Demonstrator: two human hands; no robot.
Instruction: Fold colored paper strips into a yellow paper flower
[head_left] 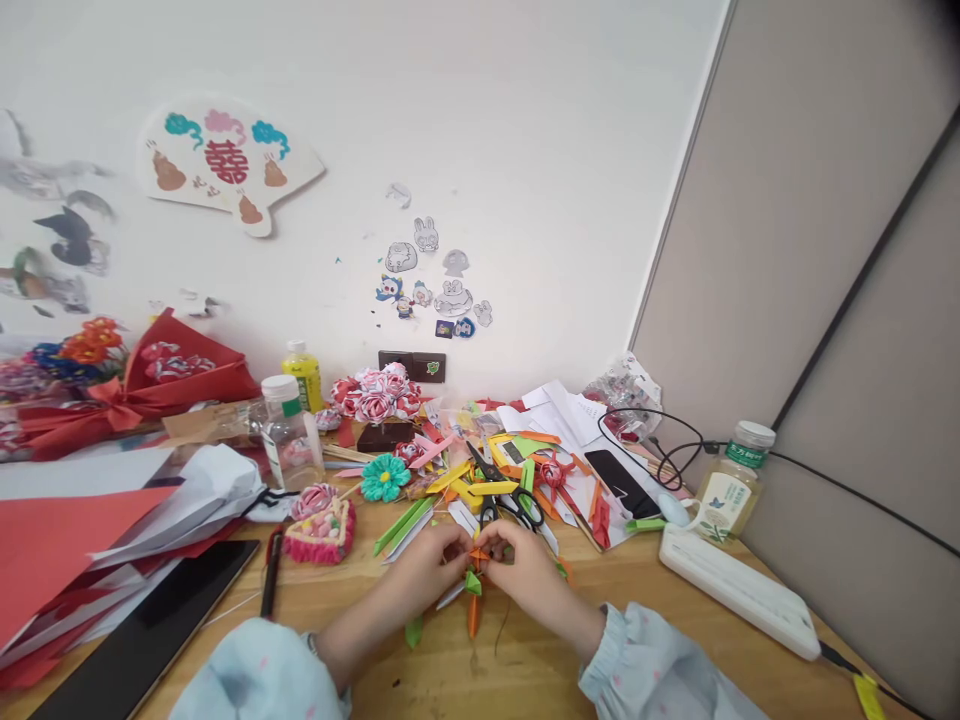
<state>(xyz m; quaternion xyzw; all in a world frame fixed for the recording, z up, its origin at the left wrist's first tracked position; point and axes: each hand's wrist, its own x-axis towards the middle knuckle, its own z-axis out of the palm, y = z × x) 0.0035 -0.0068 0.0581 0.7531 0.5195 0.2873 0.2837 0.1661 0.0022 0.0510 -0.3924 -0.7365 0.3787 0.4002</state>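
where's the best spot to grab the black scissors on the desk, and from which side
Grip the scissors by the black handle loops, coming from the near edge of the desk: the loops lie toward the person, the blades point away toward the wall, and a yellow strip lies across the middle.

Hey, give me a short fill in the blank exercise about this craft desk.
1. The left hand and right hand pinch an orange and green craft piece folded from ____.
2. Just beyond them lie black-handled ____.
3. The power strip on the desk is coloured ____.
Missing words: paper; scissors; white.
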